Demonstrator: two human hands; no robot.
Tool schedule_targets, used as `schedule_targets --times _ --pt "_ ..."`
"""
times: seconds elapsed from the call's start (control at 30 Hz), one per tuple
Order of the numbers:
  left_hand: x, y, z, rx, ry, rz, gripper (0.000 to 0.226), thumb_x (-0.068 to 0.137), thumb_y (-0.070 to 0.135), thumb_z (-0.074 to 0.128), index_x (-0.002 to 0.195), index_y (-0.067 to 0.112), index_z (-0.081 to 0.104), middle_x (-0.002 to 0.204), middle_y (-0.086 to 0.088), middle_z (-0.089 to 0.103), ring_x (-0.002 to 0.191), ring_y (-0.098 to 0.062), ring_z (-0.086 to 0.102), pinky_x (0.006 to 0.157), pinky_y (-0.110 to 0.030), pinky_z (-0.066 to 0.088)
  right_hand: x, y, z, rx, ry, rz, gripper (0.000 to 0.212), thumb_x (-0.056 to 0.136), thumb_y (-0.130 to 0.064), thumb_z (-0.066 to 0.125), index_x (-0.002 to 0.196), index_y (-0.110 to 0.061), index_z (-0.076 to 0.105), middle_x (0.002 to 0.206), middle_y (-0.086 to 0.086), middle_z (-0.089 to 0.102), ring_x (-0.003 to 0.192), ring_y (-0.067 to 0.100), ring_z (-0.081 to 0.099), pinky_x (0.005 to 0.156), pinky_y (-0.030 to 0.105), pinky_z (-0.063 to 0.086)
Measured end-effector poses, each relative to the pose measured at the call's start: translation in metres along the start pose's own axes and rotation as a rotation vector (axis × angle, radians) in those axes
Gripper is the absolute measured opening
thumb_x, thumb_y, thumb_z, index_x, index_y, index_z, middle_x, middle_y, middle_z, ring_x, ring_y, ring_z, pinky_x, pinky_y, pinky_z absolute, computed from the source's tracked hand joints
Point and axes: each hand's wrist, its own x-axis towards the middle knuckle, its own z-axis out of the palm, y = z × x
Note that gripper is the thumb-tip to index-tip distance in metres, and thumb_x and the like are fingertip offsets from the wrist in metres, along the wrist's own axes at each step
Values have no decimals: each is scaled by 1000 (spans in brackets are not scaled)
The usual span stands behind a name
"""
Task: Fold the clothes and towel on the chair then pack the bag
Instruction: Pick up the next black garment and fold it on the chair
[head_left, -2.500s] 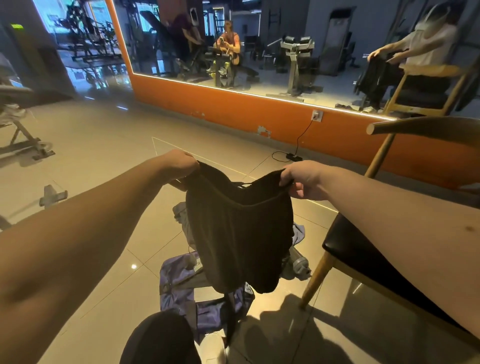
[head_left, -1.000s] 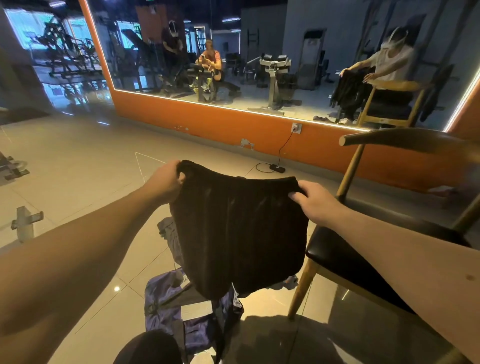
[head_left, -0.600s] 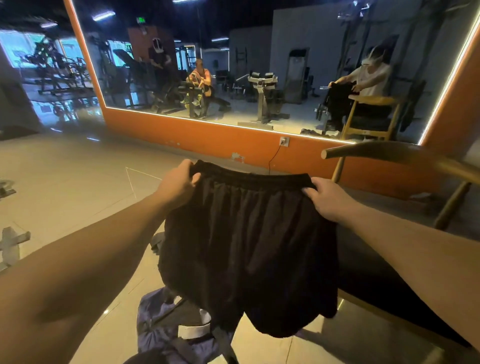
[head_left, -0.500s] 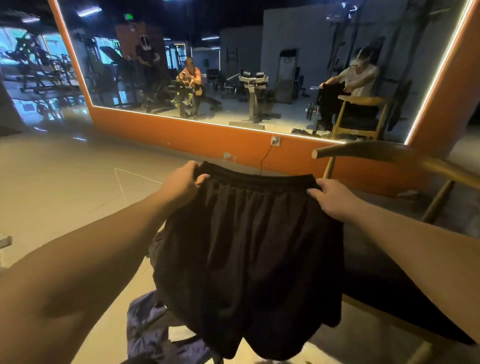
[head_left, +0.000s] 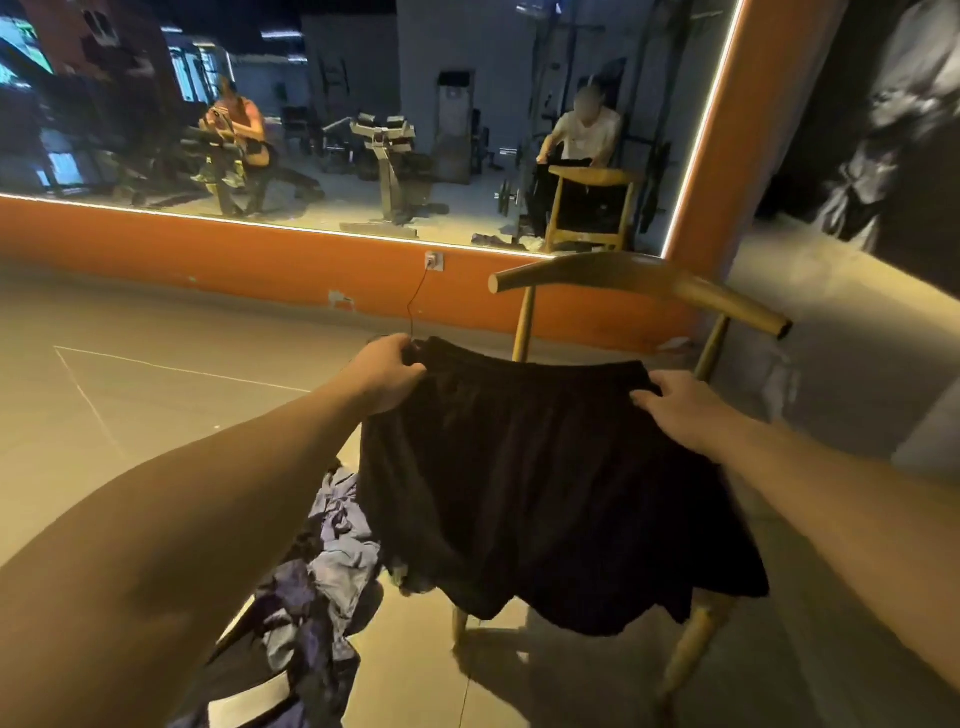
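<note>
Black shorts (head_left: 540, 493) are stretched wide by the waistband over the seat of a wooden chair (head_left: 639, 280); the legs drape past the seat's front edge. My left hand (head_left: 387, 376) grips the waistband's left end. My right hand (head_left: 680, 410) holds the right end, fingers curled onto the band. The chair's seat is hidden under the shorts. On the floor to the left lies a purple bag (head_left: 306, 613) with crumpled bluish cloth (head_left: 340, 525) on it.
An orange wall (head_left: 208, 260) with a large mirror runs behind the chair; a wall socket (head_left: 434, 261) with a black cable hangs down near my left hand. Tiled floor stretches to the left. A dark wall picture is at the right.
I have turned right and carried the shorts from above the bag over to the chair, spreading the waistband wider and lowering them onto the seat.
</note>
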Motion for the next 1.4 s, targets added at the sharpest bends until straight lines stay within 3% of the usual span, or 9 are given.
schedule_targets --times 0.2,0.37,0.47,0.73,0.83,0.97,1.1,1.23,1.4 --pt "51 54 53 54 50 51 28 101 25 62 123 9 62 117 -9 66 101 -24 60 87 -38 49 36 53 -39 -43 102 112 19 104 -30 53 93 -18 64 93 3 68 88 24 65 80 38 52" --pt "94 85 89 196 68 52 20 100 38 62 107 20 68 109 -1 62 103 -21 55 90 -42 49 86 93 -55 -123 236 177 41 99 -38 57 129 -11 63 121 12 66 107 33 64 89 42 54" --pt "127 93 117 112 37 -46 20 97 34 67 88 15 67 94 -3 70 84 -18 66 74 -38 56 112 111 -56 -203 228 212 36 100 -35 59 126 -11 66 122 12 66 104 33 64 87 39 54" --pt "208 83 209 -79 -33 -285 13 88 13 76 88 4 67 84 -14 75 76 -28 76 71 -43 64 196 181 -26 -179 254 312 34 99 -30 62 130 -17 65 128 12 65 109 35 64 86 38 53" --pt "233 74 245 -117 -55 -350 22 85 14 80 91 6 60 87 -12 72 77 -27 75 63 -36 61 226 207 -12 -78 268 367 30 98 -26 63 126 -15 66 124 13 65 101 35 67 86 44 58" --pt "257 67 283 -275 23 -400 21 97 20 67 109 7 55 91 -7 60 88 -25 66 58 -30 51 257 231 1 31 301 405 31 99 -23 63 128 -13 65 132 14 63 118 34 61 93 33 47" --pt "264 66 308 -278 16 -338 43 98 18 62 138 8 49 120 -12 62 109 -30 65 75 -32 50 266 241 16 23 377 367 40 99 -21 62 138 -12 58 139 15 58 126 34 57 99 37 46" --pt "237 73 316 -187 -193 -230 86 94 8 58 163 20 7 140 -11 49 101 -25 64 72 -30 55 249 249 22 -50 254 354 65 96 -17 62 155 -18 36 156 11 42 139 33 45 109 39 42" --pt "178 82 305 -143 -109 -75 59 98 14 61 152 18 40 146 -8 53 132 -25 55 112 -45 47 193 259 18 6 231 452 59 97 -19 60 151 -19 39 145 8 51 128 30 54 94 34 46"
